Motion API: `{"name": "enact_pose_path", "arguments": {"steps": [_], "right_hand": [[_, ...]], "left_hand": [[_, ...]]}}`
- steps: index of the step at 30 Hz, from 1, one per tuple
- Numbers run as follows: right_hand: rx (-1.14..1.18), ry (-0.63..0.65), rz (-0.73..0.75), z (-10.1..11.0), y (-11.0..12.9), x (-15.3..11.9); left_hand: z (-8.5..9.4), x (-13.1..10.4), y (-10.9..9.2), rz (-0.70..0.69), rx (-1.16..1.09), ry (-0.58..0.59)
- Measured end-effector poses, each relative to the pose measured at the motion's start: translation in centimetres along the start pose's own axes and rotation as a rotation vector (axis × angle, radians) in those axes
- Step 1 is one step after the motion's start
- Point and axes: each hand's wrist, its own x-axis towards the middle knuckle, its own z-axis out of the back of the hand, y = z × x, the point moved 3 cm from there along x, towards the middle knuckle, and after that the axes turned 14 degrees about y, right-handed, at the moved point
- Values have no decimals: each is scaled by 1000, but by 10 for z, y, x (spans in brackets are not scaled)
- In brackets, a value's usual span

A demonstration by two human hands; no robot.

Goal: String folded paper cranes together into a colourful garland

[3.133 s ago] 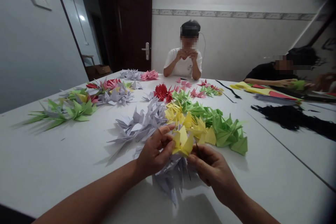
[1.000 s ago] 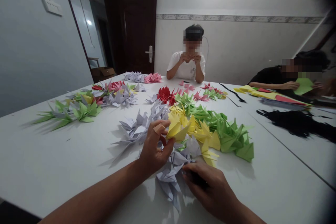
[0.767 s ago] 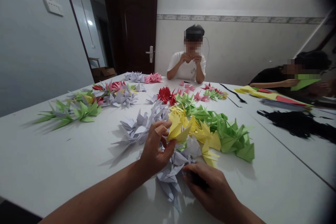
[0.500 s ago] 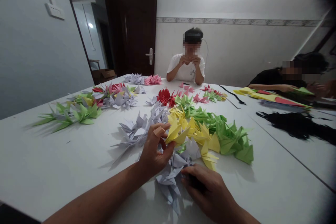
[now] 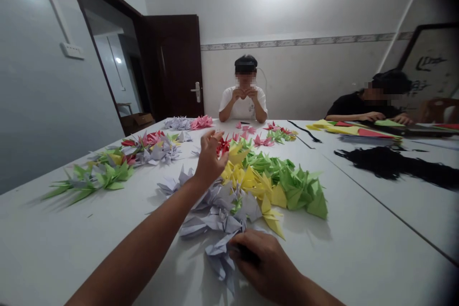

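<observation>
My left hand point(image 5: 211, 160) reaches over the pile with its fingers apart. Just past its thumb lies a yellow paper crane point(image 5: 238, 154), and red folded paper cranes point(image 5: 223, 146) show behind the fingers. Closed at the near end of the pile, my right hand point(image 5: 267, 260) has its fingertips at a pale lilac paper crane point(image 5: 220, 248). Something dark shows inside its curled fingers, too shadowed to name. Between the hands lie more lilac cranes point(image 5: 215, 220). Yellow cranes point(image 5: 251, 179) and green cranes point(image 5: 303, 186) continue the pile to the right.
Mixed cranes point(image 5: 107, 172) lie on the left of the white table point(image 5: 143, 244). On the right are a black bundle of strands point(image 5: 390, 162) and coloured paper sheets point(image 5: 358, 131). One person point(image 5: 244, 103) sits opposite, another point(image 5: 347, 105) at the far right.
My left hand has let go of the yellow crane and moved farther away over the pile, fingers spreading. My right hand stays closed near the lilac cranes. The view has tilted up.
</observation>
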Motion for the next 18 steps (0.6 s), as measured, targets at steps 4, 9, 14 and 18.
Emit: {"name": "enact_pose_path", "arguments": {"steps": [4, 9, 14, 18], "right_hand": [[-17, -14, -18, 3, 0, 1], [-3, 10, -6, -1, 3, -2], [14, 32, 39, -4, 1, -6], [-78, 5, 105, -2, -9, -6]], "left_hand": [[19, -1, 4, 30, 87, -27], [78, -46, 49, 130, 265, -6], [159, -115, 126, 491, 571, -220], [196, -155, 164, 738, 760, -355]]}}
